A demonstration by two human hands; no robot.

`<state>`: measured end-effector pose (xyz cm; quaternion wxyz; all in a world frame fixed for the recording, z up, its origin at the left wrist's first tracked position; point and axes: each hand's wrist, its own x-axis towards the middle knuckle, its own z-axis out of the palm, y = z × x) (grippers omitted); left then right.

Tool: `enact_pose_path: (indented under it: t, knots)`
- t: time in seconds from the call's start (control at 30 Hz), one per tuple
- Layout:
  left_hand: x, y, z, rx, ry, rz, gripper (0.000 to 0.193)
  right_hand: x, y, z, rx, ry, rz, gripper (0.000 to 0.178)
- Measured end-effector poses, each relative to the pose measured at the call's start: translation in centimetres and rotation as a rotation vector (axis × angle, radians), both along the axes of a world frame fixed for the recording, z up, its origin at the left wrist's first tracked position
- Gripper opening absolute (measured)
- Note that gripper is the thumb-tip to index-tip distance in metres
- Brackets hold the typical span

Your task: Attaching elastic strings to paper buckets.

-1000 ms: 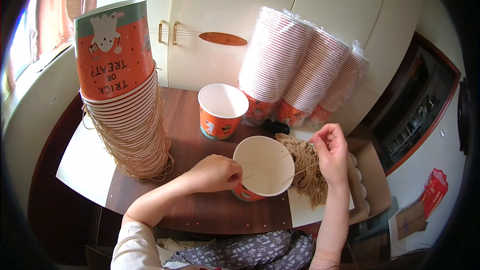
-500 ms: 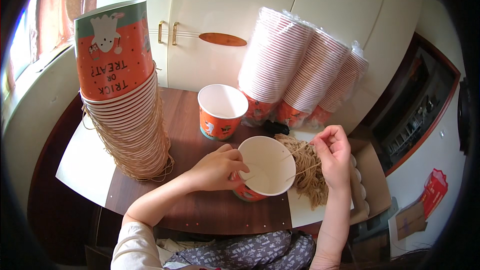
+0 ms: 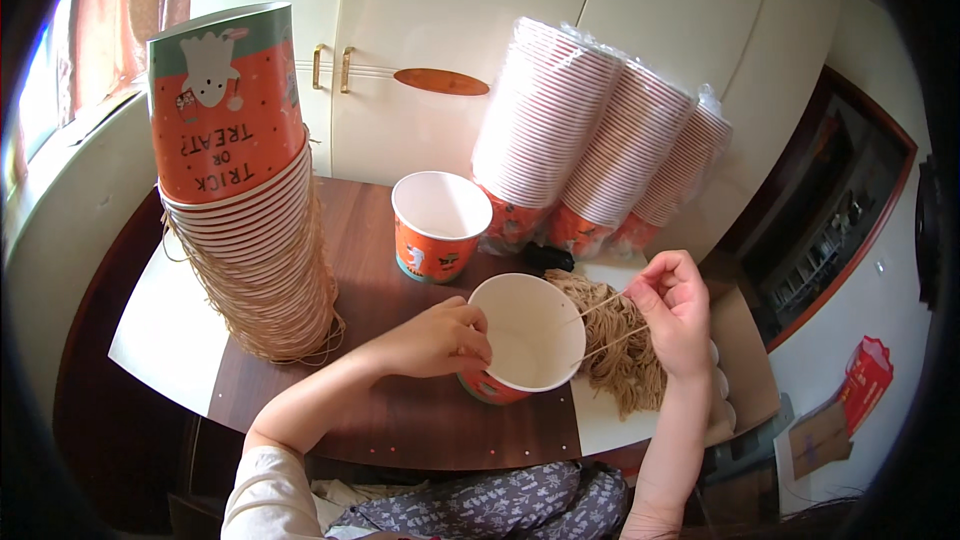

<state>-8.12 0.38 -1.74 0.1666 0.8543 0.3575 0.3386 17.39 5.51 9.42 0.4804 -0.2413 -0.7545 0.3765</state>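
An orange paper bucket (image 3: 528, 335) with a white inside stands at the near middle of the table, its mouth tilted toward me. At its left rim is my left hand (image 3: 440, 338), closed with fingers curled over the edge; the fingertips are partly hidden. To the right of the bucket, my right hand (image 3: 676, 315) is raised in a pinch on a thin beige cord (image 3: 603, 304). Two strands of the cord run from these fingers to the bucket's right side, one reaching inside. Beneath them lies a bundle of loose beige cords (image 3: 625, 370).
Another orange bucket (image 3: 436, 250) stands upright behind. A tall stack of buckets strung with cords (image 3: 255, 270) rises at left. Plastic-wrapped bucket stacks (image 3: 550, 120) stand at the back right, near a black object (image 3: 550, 258). An open cardboard box (image 3: 750, 365) sits right.
My right hand has moved slightly right, and the cord strands look straighter. A short cord end by my left fingers inside the bucket no longer shows. The view has shifted slightly.
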Motion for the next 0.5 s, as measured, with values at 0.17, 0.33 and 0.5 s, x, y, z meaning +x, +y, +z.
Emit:
enact_pose_path:
  t: [0.17, 0.33, 0.5]
  knots:
    - [-3.0, 0.9, 0.4, -0.175, -0.109, -0.032, 0.006, 3.0, 0.0, 1.7, -0.134, 0.061, 0.037, 0.013]
    - [-4.4, 3.3, -2.8, -0.165, -0.331, 0.174, 0.009, 5.6, 0.7, 1.1, -0.356, 0.321, 0.211, 0.012]
    - [-4.3, 4.0, -3.0, -0.313, -0.531, 0.421, 0.008, 7.3, 1.5, -0.5, -0.428, 0.467, 0.324, 0.010]
